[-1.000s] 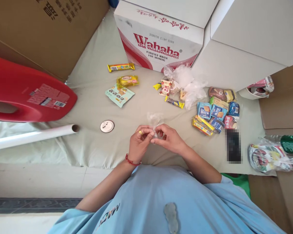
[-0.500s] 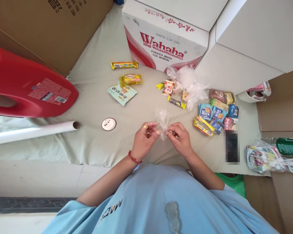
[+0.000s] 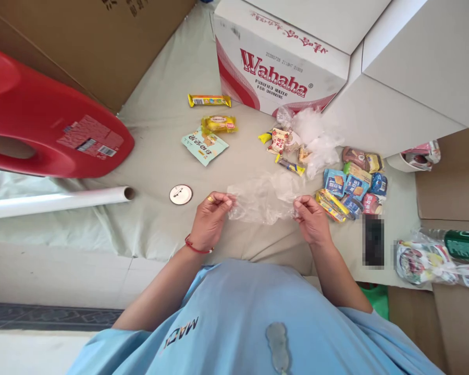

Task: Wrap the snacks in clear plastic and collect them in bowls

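Observation:
A clear plastic bag (image 3: 263, 200) is stretched wide between my two hands, just over the cloth-covered surface. My left hand (image 3: 211, 221) pinches its left edge between thumb and fingers. At the opposite edge, my right hand (image 3: 312, 219) grips it the same way. Beyond the bag lie a small yellow-and-blue snack bar (image 3: 289, 164) and a red-and-white snack packet (image 3: 277, 140). A pile of crumpled clear bags (image 3: 318, 138) rests beside them. To the right of my right hand sits a heap of wrapped snacks (image 3: 347, 185), among them blue biscuit packets (image 3: 335, 182).
A round pin badge (image 3: 180, 195) lies left of my left hand. Farther back are a mint-green packet (image 3: 205, 147), a yellow wrapped cake (image 3: 219, 124) and a yellow bar (image 3: 209, 100). A red jug (image 3: 54, 114), a white roll (image 3: 62, 202) and a Wahaha carton (image 3: 277, 67) stand around.
My hands have moved apart, left and right. The bag, bunched up between them before, is now spread out flat and wide. The whole view has shifted slightly.

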Demonstrator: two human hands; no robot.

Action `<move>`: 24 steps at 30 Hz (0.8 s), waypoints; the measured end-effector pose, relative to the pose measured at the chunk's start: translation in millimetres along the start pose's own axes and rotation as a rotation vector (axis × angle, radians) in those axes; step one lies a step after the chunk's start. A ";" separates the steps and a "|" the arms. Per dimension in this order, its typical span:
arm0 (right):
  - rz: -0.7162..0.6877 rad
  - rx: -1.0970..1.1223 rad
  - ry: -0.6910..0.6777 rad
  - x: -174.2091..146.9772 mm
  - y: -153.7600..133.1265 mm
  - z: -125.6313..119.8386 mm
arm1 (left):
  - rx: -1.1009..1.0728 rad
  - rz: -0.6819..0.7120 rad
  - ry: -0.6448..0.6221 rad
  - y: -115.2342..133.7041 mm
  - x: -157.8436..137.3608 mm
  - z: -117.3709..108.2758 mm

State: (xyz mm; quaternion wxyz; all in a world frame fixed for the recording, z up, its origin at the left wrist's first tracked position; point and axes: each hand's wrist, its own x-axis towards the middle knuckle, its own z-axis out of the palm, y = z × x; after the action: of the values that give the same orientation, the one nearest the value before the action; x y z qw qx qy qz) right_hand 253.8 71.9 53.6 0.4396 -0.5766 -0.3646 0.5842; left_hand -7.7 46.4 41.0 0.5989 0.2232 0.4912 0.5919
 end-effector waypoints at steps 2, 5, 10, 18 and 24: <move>0.018 -0.042 0.028 4.9 -1.2 -14.0 | -0.055 -0.002 0.011 7.4 3.9 -7.5; -0.005 -0.230 0.104 9.4 -3.6 -32.6 | -0.090 -0.003 0.022 15.5 8.5 -15.5; -0.288 -0.441 0.274 -6.3 -18.6 -22.2 | 0.192 0.261 -0.011 20.0 -4.2 -7.9; -0.066 -0.258 -0.395 -18.8 -19.1 54.7 | 0.828 0.549 -0.567 1.1 -32.6 23.4; -0.014 -0.250 -0.420 -11.0 0.0 51.3 | 0.562 0.302 -0.333 -3.1 -29.0 16.9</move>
State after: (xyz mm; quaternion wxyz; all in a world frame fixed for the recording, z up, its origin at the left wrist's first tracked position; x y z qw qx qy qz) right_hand 202.2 65.8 61.0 0.2834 -0.4900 -0.5216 0.6384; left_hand 13.5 24.2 54.9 0.4919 0.5426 0.4918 0.4710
